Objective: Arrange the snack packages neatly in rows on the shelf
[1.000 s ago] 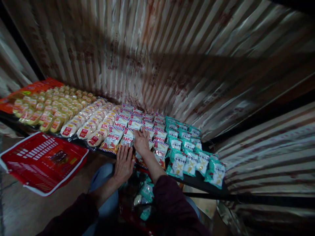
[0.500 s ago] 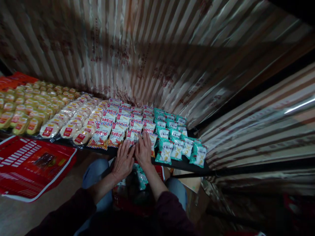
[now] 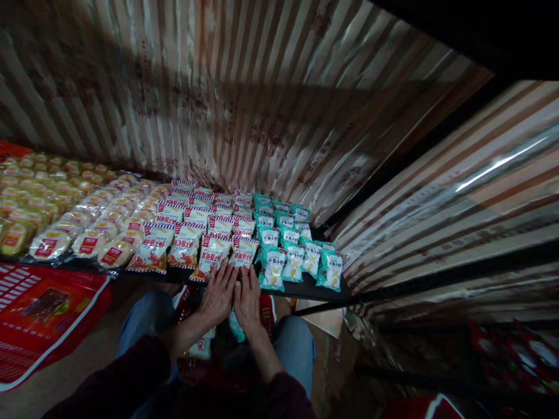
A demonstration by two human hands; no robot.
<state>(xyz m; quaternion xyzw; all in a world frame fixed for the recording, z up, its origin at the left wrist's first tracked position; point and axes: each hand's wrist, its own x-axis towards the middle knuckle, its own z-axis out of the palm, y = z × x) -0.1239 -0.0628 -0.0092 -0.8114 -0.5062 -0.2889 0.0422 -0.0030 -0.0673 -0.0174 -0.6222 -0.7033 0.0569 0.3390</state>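
Note:
My left hand [image 3: 217, 293] and my right hand [image 3: 247, 295] lie side by side, fingers stretched out flat, at the front edge of a dark shelf [image 3: 305, 289]. Their fingertips touch the front row of red-and-white snack packets [image 3: 212, 254]. Nothing is gripped in either hand. Teal snack packets [image 3: 273, 267] stand in rows just right of my right hand. Clear packets with red labels [image 3: 86, 242] fill the shelf further left. Below my hands, between my knees, a red basket [image 3: 267, 307] holds more packets, mostly hidden by my arms.
A striped, shiny sheet [image 3: 244, 99] backs the shelf and runs along the right side. A red plastic basket [image 3: 39, 314] lies on the floor at the left. Yellow-green packets [image 3: 17, 227] sit at the shelf's far left. A cardboard piece [image 3: 321, 320] shows under the shelf.
My right hand has drawn back from among the red-and-white packets to the shelf's front edge beside my left hand. The view has swung right, shifting the shelf and red basket leftward.

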